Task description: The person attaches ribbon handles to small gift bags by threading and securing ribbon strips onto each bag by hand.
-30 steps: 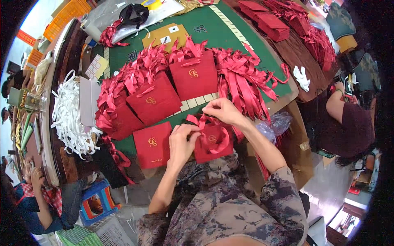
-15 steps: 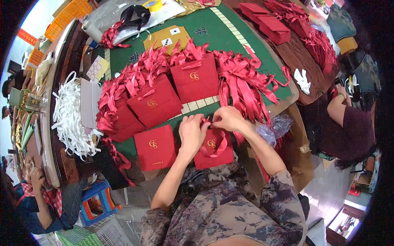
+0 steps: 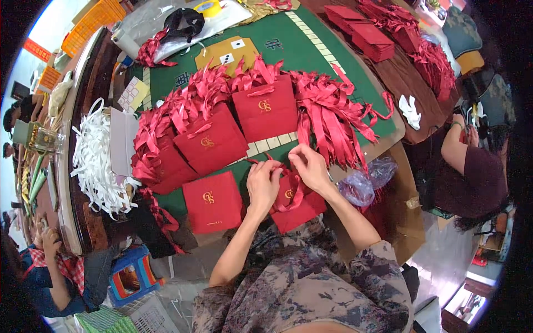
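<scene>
A small red paper gift bag (image 3: 302, 213) with a gold emblem lies tilted at the table's near edge, in front of my body. Its red ribbon handle (image 3: 298, 191) loops down over the front. At the bag's upper left, my left hand (image 3: 263, 186) is closed, with red ribbon showing at its fingertips. My right hand (image 3: 311, 171) is closed above the top edge, thumb and finger pinched by the ribbon; its fingers partly hide what they grip. Just left of my left hand lies a flat red bag (image 3: 212, 201) with no ribbon showing.
Beyond my hands, several finished red bags (image 3: 265, 111) stand with ribbon handles bunched on top. Loose red ribbons (image 3: 336, 125) lie to their right. White strips (image 3: 100, 161) fill a box at left. Stacked red bags (image 3: 369, 41) lie far right. Other people sit at both sides.
My hands have moved apart a little, the left one lower, the right one slightly up. The bag between them has turned and tilted, shifting to the right.
</scene>
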Motion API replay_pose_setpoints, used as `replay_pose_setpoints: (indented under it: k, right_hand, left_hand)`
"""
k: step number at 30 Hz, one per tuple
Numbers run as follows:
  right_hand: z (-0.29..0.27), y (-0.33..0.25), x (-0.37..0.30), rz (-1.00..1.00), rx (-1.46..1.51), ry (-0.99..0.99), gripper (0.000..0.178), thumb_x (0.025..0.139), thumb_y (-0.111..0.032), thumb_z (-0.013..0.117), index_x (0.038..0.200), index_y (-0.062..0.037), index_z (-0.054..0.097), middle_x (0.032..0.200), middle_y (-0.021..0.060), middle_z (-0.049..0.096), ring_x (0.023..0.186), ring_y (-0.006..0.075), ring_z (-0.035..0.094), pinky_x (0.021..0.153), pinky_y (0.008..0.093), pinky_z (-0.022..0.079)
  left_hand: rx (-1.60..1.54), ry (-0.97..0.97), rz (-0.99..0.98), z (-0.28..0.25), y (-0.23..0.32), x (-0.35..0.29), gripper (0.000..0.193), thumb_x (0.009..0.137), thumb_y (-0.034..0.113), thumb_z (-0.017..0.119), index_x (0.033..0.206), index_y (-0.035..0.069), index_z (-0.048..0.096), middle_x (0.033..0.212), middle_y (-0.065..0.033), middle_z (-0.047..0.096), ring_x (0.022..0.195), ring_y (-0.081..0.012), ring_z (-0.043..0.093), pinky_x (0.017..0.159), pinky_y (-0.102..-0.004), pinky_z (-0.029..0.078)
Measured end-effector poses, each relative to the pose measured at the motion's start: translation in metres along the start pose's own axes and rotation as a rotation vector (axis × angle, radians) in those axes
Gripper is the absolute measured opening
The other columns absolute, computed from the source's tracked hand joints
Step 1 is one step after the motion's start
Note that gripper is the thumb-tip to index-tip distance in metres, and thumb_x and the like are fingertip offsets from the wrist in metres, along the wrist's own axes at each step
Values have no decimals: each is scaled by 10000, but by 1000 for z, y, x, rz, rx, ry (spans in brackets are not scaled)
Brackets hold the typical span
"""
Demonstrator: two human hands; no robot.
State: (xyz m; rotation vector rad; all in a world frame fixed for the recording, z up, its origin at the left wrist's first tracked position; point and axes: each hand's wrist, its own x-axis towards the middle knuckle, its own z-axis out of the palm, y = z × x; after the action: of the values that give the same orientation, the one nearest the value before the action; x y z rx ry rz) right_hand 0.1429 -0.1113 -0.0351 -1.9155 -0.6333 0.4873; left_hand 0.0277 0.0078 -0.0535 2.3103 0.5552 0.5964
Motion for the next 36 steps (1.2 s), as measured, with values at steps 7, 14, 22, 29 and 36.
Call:
replay_pose_setpoints:
  k: [7,14,22,29,36]
  right_hand:
    - [-5,-4,-6,-163,63,-69,139,941,-109,656,1017,7,647,875,45,678,796,91,633,726,262,516]
    - [-11,-9,-10,-150,144,-145,131,943,-96,657,1004,19,674,946,55,701,881,109,666,794,270,539]
    - [-19,-17,-7,-368,-28,-112,106,891,-122,671,926,-22,673,850,68,673,797,161,638,722,308,495]
    - [-31,-9,5,-114,423,-16,69,959,-87,600,962,-26,631,825,-64,572,771,24,509,684,201,428]
    - [-40,-5,25,-77,494,51,82,963,-95,606,971,-25,649,848,-57,610,781,29,537,701,206,440]
  left_hand:
    - [-438,-3,-235,-5,7,-4,148,857,56,745,990,6,705,895,-66,737,801,-103,668,728,-263,525]
    - [-638,-75,-326,-8,10,-1,129,871,66,737,968,-10,701,882,-34,729,797,-83,671,721,-250,522]
    - [-663,-191,-349,-11,9,3,128,877,66,728,977,-8,695,832,-12,724,791,-80,677,724,-230,508]
    - [-439,102,-94,-28,21,-16,744,762,123,833,1391,28,446,1448,-126,440,1222,-185,544,954,-338,491]
    - [-473,-285,-91,-47,26,-31,793,763,170,850,1378,-11,383,1217,-236,649,1136,-314,651,956,-408,511]
